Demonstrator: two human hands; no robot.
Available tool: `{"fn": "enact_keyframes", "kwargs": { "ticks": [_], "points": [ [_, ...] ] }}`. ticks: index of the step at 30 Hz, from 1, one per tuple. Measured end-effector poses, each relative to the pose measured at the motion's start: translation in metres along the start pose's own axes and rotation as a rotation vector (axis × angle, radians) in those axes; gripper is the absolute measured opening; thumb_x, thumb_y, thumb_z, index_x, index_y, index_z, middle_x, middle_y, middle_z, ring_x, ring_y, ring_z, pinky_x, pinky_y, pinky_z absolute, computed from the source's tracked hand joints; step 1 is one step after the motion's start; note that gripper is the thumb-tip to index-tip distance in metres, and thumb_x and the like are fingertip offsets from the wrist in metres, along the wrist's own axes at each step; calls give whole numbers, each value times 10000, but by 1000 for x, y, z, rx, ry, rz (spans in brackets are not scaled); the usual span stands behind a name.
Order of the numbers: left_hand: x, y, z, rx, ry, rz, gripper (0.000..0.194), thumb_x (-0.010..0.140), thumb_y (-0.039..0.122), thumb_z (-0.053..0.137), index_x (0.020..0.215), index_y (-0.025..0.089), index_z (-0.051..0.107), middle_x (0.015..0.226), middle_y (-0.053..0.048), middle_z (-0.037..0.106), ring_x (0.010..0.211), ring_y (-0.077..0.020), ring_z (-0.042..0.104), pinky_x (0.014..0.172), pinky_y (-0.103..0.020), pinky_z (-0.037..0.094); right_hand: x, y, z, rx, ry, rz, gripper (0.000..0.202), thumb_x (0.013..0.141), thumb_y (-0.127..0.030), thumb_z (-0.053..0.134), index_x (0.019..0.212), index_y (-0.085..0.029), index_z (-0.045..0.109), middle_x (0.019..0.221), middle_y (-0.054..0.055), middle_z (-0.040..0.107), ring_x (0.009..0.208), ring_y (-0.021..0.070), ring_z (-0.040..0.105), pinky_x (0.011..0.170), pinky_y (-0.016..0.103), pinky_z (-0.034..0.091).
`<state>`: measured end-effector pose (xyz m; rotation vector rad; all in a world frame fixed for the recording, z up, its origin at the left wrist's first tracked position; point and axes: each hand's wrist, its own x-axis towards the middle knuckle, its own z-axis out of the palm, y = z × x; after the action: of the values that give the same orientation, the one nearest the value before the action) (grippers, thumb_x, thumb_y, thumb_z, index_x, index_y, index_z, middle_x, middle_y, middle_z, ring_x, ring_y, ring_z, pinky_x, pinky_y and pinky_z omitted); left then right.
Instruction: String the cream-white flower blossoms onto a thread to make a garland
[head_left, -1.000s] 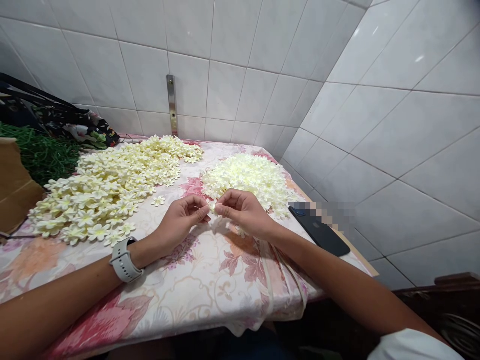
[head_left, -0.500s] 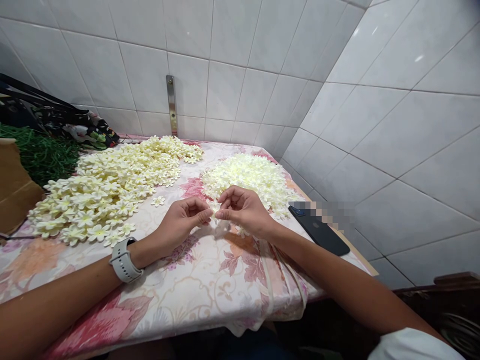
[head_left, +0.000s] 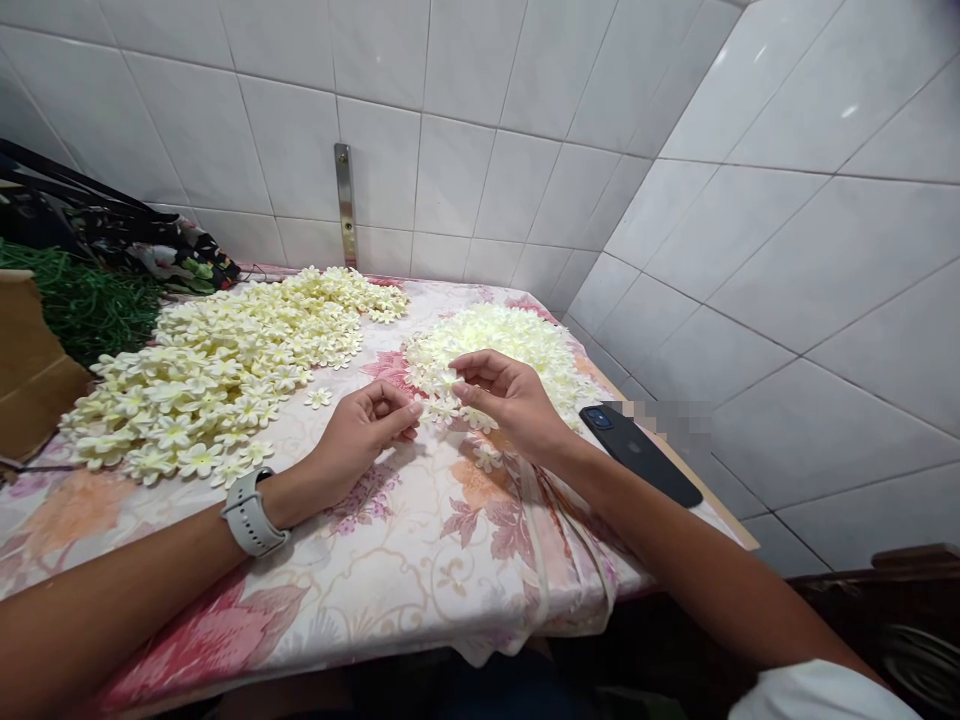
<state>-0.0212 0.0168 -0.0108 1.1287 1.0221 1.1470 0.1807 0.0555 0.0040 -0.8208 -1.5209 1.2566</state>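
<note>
My left hand (head_left: 367,432), with a pale watch (head_left: 255,512) on its wrist, is closed in a pinch just above the cloth. White petals show at its fingertips, but I cannot tell whether they are held or lie behind. To the right, my right hand (head_left: 506,402) curls its thumb and fingers together at the near edge of a pile of white artificial flowers (head_left: 517,345). What is between those fingers blends with the pile. A loose flower (head_left: 487,457) lies below the right hand. A single yellow-centred flower (head_left: 318,398) rests left of my left hand.
A large heap of yellow-centred flowers (head_left: 225,365) covers the table's left side. Beyond it are green artificial strands (head_left: 90,305), a cardboard box (head_left: 37,350) and a dark floral bag (head_left: 165,245). A black phone (head_left: 649,460) lies near the right edge. Tiled walls (head_left: 465,80) border the table.
My hands have moved apart; half a second ago their fingertips met around a small white flower. The right hand has shifted slightly up and right, towards the white pile.
</note>
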Motion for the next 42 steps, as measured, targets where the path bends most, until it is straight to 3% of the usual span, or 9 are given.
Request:
{"fn": "enact_keyframes", "kwargs": {
  "ticks": [5, 8, 10, 13, 17, 23, 29, 37, 42],
  "points": [
    [-2, -5, -1, 136, -59, 125, 371, 802, 510, 756, 969, 183, 704, 876, -38, 687, 774, -149, 623, 712, -263, 520, -2, -2, 1, 2, -27, 32, 303, 700, -412, 865, 860, -186, 742, 817, 22, 706, 727, 116, 592, 696, 267, 499],
    [-2, -10, -3, 199, -84, 198, 417, 870, 483, 697, 1183, 208, 692, 1087, -72, 697, 943, -175, 636, 815, -271, 518, -4, -4, 2, -3, -39, 26, 263, 713, -386, 860, 841, -187, 744, 808, 20, 706, 735, 119, 599, 704, 269, 501],
    [-2, -12, -4, 209, -110, 213, 420, 880, 452, 695, 1225, 214, 679, 1107, -71, 700, 955, -174, 633, 822, -269, 513, -5, -4, 3, -3, -53, 29, 248, 713, -365, 862, 834, -188, 737, 817, 18, 700, 748, 121, 603, 706, 266, 504],
    [-4, -10, -3, 194, -140, 203, 349, 870, 436, 708, 1109, 182, 716, 988, -57, 714, 860, -162, 626, 750, -263, 505, -7, -3, 5, 10, -95, 52, 227, 718, -340, 857, 813, -186, 719, 825, 17, 681, 752, 119, 597, 684, 253, 497],
    [-6, -3, 1, 223, -90, 248, 261, 847, 417, 731, 883, 158, 736, 855, -42, 710, 761, -150, 608, 696, -262, 494, -9, -1, 6, 35, -136, 93, 203, 744, -333, 832, 808, -188, 704, 834, 13, 650, 739, 113, 566, 668, 247, 483],
    [-6, 0, 2, 207, -59, 244, 264, 818, 418, 758, 848, 157, 735, 843, -43, 726, 746, -150, 616, 693, -262, 501, -10, -3, 5, 69, -99, 132, 259, 739, -376, 836, 826, -184, 685, 822, 9, 629, 719, 106, 553, 666, 243, 494],
    [-5, -4, 0, 189, -75, 255, 277, 821, 422, 757, 811, 150, 702, 786, -22, 675, 692, -119, 566, 651, -242, 463, -11, -2, 7, 54, -171, 89, 362, 697, -287, 883, 988, -203, 683, 961, 23, 677, 892, 128, 637, 780, 246, 548],
    [-7, -3, 0, 175, -157, 224, 364, 831, 483, 735, 728, 156, 614, 672, 1, 587, 594, -101, 501, 560, -240, 398, -14, 2, 7, 68, -218, 102, 247, 725, -331, 867, 855, -193, 708, 799, 0, 674, 711, 112, 622, 674, 266, 541],
    [-6, -2, 1, 107, -148, 255, 408, 796, 520, 762, 694, 168, 582, 652, 7, 579, 604, -108, 529, 576, -240, 435, -10, 1, 6, 94, -126, 69, 281, 697, -377, 887, 781, -203, 683, 746, -13, 654, 658, 102, 588, 640, 265, 514]
  ]
}}
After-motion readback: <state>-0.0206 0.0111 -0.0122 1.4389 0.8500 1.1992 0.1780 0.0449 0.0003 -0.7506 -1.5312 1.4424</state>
